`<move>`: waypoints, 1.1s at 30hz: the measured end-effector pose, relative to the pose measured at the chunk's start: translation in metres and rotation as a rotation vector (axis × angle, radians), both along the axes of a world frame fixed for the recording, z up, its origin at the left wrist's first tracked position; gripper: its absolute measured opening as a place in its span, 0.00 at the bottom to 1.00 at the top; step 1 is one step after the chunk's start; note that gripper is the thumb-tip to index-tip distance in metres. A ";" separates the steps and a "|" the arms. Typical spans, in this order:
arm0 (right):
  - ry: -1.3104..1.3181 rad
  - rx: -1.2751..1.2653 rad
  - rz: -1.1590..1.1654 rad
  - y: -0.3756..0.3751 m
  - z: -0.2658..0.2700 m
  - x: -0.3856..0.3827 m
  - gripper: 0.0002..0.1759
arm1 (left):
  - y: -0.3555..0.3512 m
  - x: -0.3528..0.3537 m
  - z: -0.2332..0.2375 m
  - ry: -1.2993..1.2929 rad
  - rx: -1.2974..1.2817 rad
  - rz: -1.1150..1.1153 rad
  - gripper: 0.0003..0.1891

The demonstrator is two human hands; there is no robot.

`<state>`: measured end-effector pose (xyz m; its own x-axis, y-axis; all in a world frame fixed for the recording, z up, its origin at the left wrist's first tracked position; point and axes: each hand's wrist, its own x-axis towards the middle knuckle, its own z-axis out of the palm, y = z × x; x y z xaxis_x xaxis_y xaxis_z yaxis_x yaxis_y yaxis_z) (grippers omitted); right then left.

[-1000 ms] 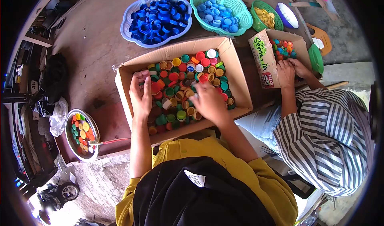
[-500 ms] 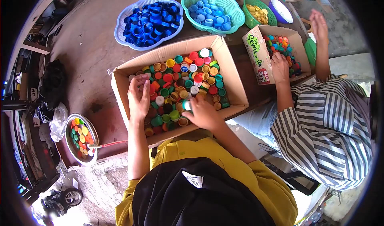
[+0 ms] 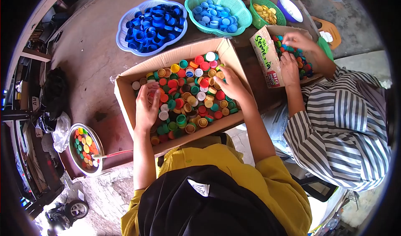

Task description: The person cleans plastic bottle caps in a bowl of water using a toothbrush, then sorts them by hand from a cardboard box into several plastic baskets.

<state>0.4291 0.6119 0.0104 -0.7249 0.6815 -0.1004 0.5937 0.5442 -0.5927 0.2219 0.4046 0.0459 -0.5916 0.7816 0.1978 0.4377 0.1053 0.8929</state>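
A large cardboard box (image 3: 178,57) in front of me holds many loose bottle caps in red, green, orange, yellow, white and brown. At its left side my left hand (image 3: 147,104) hovers over the caps, fingers loosely bent and thumb apart; I see nothing in it, though its palm is partly hidden. My right hand (image 3: 232,85) reaches into the right part of the box. Its thumb and fingers are spread near an orange-tan cap (image 3: 220,74), and I see no cap gripped between them.
Behind the box stand a lavender basket (image 3: 121,37) of dark blue caps, a turquoise basket (image 3: 246,21) of light blue caps, a green basket (image 3: 255,16) of yellow caps and a purple-white bowl (image 3: 291,9). A metal bowl (image 3: 98,142) sits left. At right, a striped-sleeved person sorts a smaller box (image 3: 262,54).
My right hand has moved from the box's middle, where it held a white-and-teal cap, up and right. My left hand has bent its fingers slightly. The neighbour's raised hand has come down over the smaller box.
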 end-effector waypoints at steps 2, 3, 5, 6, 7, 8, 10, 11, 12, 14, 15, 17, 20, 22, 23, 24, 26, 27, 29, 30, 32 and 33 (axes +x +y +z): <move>-0.047 -0.035 0.040 -0.001 -0.005 -0.006 0.33 | -0.001 -0.001 -0.003 0.012 -0.011 -0.019 0.08; -0.224 -0.099 0.120 -0.004 0.005 -0.010 0.35 | -0.001 -0.002 -0.004 0.021 -0.015 -0.025 0.08; -0.277 -0.154 0.315 -0.018 0.008 -0.015 0.37 | -0.002 -0.003 -0.006 0.007 -0.029 -0.039 0.08; -0.366 -0.104 0.334 -0.036 0.025 -0.022 0.37 | -0.003 -0.003 -0.006 -0.003 -0.038 -0.046 0.08; -0.456 -0.054 0.351 -0.055 0.041 -0.027 0.38 | -0.003 -0.002 -0.006 -0.011 -0.046 -0.046 0.09; -0.364 -0.149 0.433 -0.065 0.033 -0.024 0.38 | -0.002 -0.002 -0.004 -0.019 -0.052 -0.046 0.09; -0.281 -0.306 0.539 -0.086 0.035 -0.021 0.38 | -0.002 0.000 -0.002 -0.037 -0.073 -0.046 0.09; -0.290 -0.366 0.563 -0.097 0.045 -0.020 0.36 | -0.002 0.001 0.000 -0.046 -0.085 -0.046 0.09; -0.090 -0.269 0.582 -0.105 0.049 -0.019 0.30 | -0.002 0.001 0.001 -0.055 -0.098 -0.046 0.09; -0.153 -0.395 0.511 -0.085 0.059 -0.030 0.25 | -0.001 0.002 0.003 -0.083 -0.107 -0.027 0.09; -0.183 -0.457 0.475 -0.073 0.064 -0.036 0.23 | -0.001 0.002 0.004 -0.097 -0.110 -0.018 0.09; 0.048 -0.079 0.301 -0.047 0.042 -0.040 0.19 | -0.002 -0.002 -0.005 -0.017 -0.131 -0.019 0.12; -0.057 0.272 0.149 -0.009 -0.006 -0.048 0.34 | -0.003 -0.006 -0.012 0.165 -0.215 -0.045 0.18; -0.330 0.082 0.163 -0.007 -0.012 -0.058 0.40 | -0.006 -0.007 -0.021 0.252 -0.296 -0.053 0.24; -0.442 0.084 0.222 -0.019 -0.004 -0.058 0.41 | -0.010 -0.005 -0.034 0.262 -0.343 -0.051 0.28; -0.409 0.093 0.308 -0.032 0.010 -0.057 0.40 | -0.012 -0.003 -0.042 0.274 -0.391 -0.050 0.31; -0.251 -0.007 0.480 -0.051 0.015 -0.047 0.39 | -0.015 -0.001 -0.039 0.217 -0.580 -0.053 0.37; -0.126 -0.115 0.565 -0.058 0.010 -0.042 0.38 | -0.015 -0.001 -0.038 0.190 -0.674 -0.053 0.40; -0.195 -0.160 0.576 -0.085 0.027 -0.035 0.35 | -0.014 -0.001 -0.044 0.198 -0.636 -0.030 0.43; -0.173 -0.041 0.611 -0.092 0.021 -0.031 0.35 | -0.013 -0.001 -0.047 0.200 -0.617 -0.021 0.44; -0.183 0.110 0.643 -0.103 0.027 -0.023 0.34 | -0.009 0.001 -0.051 0.234 -0.638 -0.022 0.45; -0.187 0.164 0.672 -0.104 0.035 -0.021 0.34 | -0.008 0.003 -0.052 0.250 -0.653 -0.024 0.46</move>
<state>0.4085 0.5075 0.0453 -0.9739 0.1104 -0.1985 0.1822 0.9013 -0.3929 0.2245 0.3966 -0.0061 -0.5707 0.7993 -0.1884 0.6308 0.5736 0.5225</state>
